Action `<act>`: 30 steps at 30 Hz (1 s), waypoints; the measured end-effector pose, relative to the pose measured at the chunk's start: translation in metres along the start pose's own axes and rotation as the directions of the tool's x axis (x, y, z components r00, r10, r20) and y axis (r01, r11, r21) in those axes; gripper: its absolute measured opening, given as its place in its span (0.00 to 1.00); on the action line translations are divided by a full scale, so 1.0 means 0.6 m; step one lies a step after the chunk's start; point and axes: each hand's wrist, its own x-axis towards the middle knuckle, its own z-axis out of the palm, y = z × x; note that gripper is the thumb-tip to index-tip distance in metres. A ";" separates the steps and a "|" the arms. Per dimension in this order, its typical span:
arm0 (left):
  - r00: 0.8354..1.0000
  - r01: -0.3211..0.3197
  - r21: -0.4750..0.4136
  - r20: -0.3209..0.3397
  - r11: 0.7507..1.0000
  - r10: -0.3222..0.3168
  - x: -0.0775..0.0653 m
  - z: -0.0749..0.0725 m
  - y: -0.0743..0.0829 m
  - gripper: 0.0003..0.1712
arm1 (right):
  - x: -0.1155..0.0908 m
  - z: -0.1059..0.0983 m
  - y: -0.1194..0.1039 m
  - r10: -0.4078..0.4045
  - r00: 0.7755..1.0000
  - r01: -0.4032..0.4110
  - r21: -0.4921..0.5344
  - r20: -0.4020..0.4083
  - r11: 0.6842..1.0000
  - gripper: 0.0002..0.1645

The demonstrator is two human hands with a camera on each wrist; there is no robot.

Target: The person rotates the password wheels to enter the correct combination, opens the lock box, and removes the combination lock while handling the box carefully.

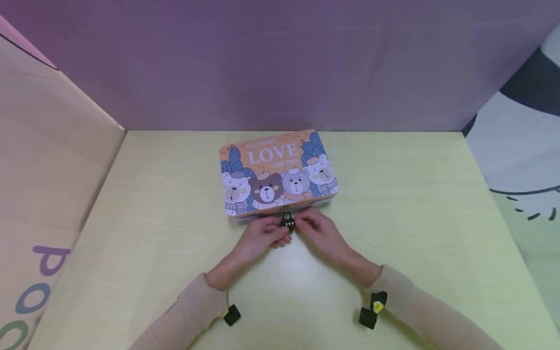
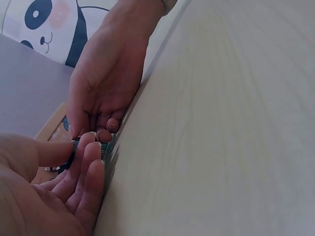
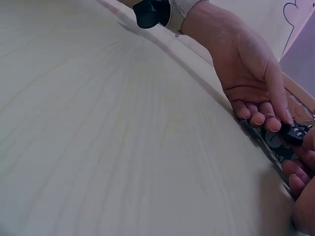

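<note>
A rectangular tin box (image 1: pixel 262 187) with bears and the word LOVE on its lid sits closed, turned slightly. From the clasp at its front hangs a small black combination padlock (image 1: pixel 288 222), its shackle upright and light digits showing on its body. My left hand (image 1: pixel 261 236) pinches the padlock's left side between thumb and fingers. On the other side, my right hand (image 1: pixel 322 234) has thumb and forefinger at the padlock's right edge. In the right wrist view the padlock (image 3: pixel 294 133) sits between both hands' fingertips. Fingers largely hide it in the left wrist view.
The pale wood-grain table (image 1: pixel 415 218) spreads around the box. A purple panel (image 1: pixel 284 68) stands behind it, close to the box's back edge. Printed side panels (image 1: pixel 48 170) border the table. Small black devices (image 1: pixel 369 317) hang at the sleeve cuffs.
</note>
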 end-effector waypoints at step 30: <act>0.889 -0.230 0.482 -0.250 0.845 0.385 -0.030 0.014 0.004 0.20 | 0.004 0.003 -0.015 0.048 0.998 -0.047 -0.023 0.041 0.999 0.12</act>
